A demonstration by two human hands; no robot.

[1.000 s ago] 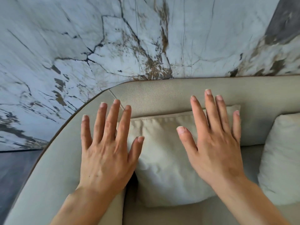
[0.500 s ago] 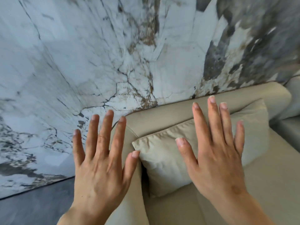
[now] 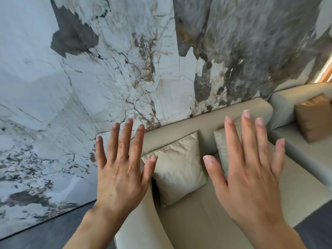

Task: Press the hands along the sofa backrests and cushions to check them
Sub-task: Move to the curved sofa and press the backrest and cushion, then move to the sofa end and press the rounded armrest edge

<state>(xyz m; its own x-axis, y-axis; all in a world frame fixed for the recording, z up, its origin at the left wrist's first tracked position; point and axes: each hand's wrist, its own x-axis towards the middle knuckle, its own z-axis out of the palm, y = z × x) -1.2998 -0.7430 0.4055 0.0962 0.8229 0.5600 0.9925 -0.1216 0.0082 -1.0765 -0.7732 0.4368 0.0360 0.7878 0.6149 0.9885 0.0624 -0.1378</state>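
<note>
A pale beige sofa (image 3: 206, 221) stands against a marble wall (image 3: 125, 69) whose white face is veined with brown and broken by large grey patches; the upper right of the wall is blurred. The backrest (image 3: 206, 123) runs along the foot of the wall, and a curved arm (image 3: 142, 221) closes the sofa's near left end. A cream cushion (image 3: 177, 169) leans in the corner where the arm meets the backrest, tilted on one corner, and a second cream cushion (image 3: 220, 148) stands just beside it to the right, largely hidden. Further right a second sofa section (image 3: 296, 151) carries a tan cushion (image 3: 314, 121). Dark grey floor (image 3: 45, 236) shows at lower left, and a warm strip of light (image 3: 326, 71) glows at the far right edge. Both hands are held flat, backs up. The left hand (image 3: 120, 177) is over the sofa arm, its fingers (image 3: 124, 141) spread apart against the wall behind. The right hand (image 3: 251, 177) is over the seat and the second cushion, fingers likewise spread, holding nothing. Whether either palm touches the upholstery cannot be told.
</note>
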